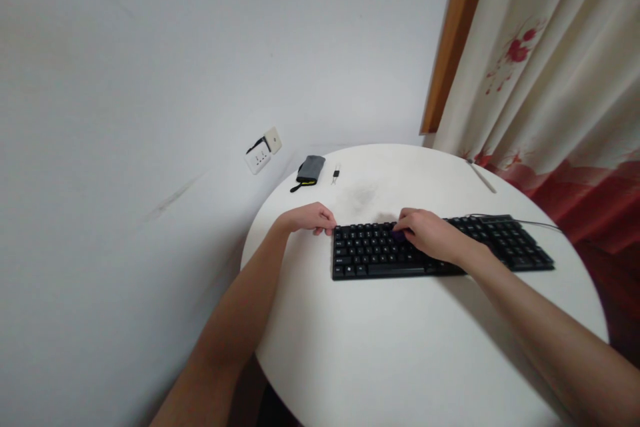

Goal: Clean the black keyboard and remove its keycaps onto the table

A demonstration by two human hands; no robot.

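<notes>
A black keyboard lies across the middle of a round white table. My left hand rests on the table at the keyboard's upper left corner, its fingers curled and its fingertips pinching that corner. My right hand lies over the middle keys with the fingers closed on a small dark purple thing. Most of that thing is hidden under the fingers, and I cannot make out what it is.
A grey pouch with yellow trim and a small metal tool lie at the table's far edge. A thin pale stick lies far right. A wall socket sits on the white wall; a flowered curtain hangs at right.
</notes>
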